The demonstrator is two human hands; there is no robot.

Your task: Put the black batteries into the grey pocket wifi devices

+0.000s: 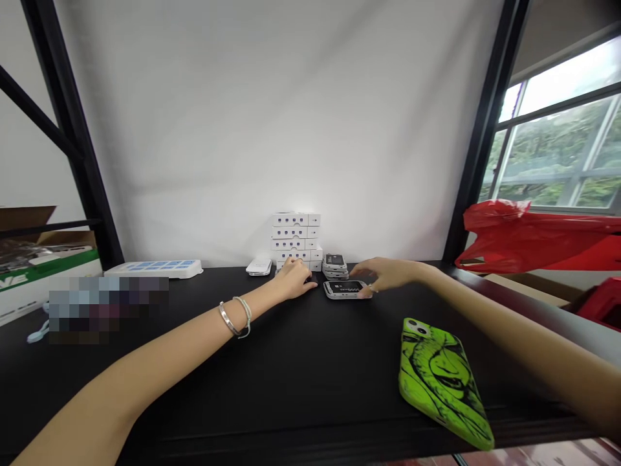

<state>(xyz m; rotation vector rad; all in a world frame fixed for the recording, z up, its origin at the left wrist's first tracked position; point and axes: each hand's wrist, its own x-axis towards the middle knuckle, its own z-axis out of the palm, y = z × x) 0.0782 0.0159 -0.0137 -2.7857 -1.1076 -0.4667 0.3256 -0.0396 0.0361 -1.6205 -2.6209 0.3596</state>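
My left hand (294,279) reaches to the foot of a stack of small white boxes (295,236), its fingertips at the lowest boxes; whether it grips anything is hidden. My right hand (383,275) has its fingers on the right end of a flat black device with a silver rim (343,289), perhaps a power bank. Just behind that device sits a short pile of similar devices (334,265). A smartphone in a bright green patterned case (442,382) lies face down nearer me, below my right forearm.
All this stands on a black table (301,369). A white device (259,265) and a white tray with blue panels (152,268) lie along the wall. A pixelated patch (107,307) covers part of the left. A red plastic bag (524,236) hangs at right, near a window.
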